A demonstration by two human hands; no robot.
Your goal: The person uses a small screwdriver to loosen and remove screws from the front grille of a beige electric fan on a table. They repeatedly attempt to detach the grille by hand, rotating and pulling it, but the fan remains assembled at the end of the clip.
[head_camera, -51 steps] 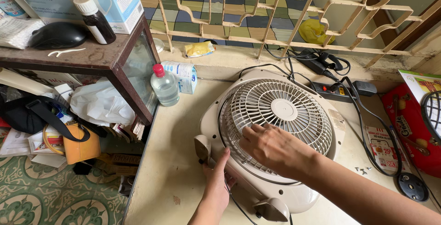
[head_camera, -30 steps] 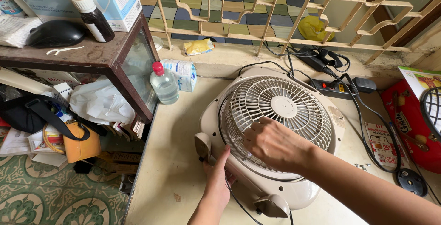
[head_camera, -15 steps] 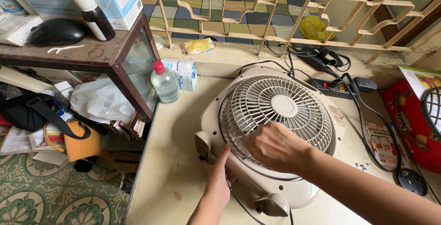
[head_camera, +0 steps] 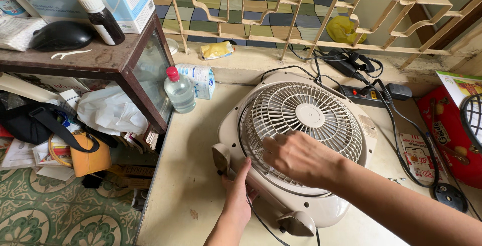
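Here, box fan (head_camera: 321, 110) lying flat, right hand (head_camera: 296, 156) on grille, left hand (head_camera: 238, 190) at edge.

— Where are the fingers?
— The right hand (head_camera: 296, 158) has its fingers (head_camera: 273, 143) curled on the fan (head_camera: 301, 145) grille (head_camera: 309, 115); the left hand (head_camera: 238, 195) presses the fan's rim beside them.

A pale cream table (head_camera: 191, 175) carries a beige box fan (head_camera: 301, 150) lying grille-up, a clear bottle with a red cap (head_camera: 179, 92) near its left edge, a black power strip (head_camera: 369, 95) with cords, a small printed packet (head_camera: 416, 158) and loose screws (head_camera: 396, 180) at the right
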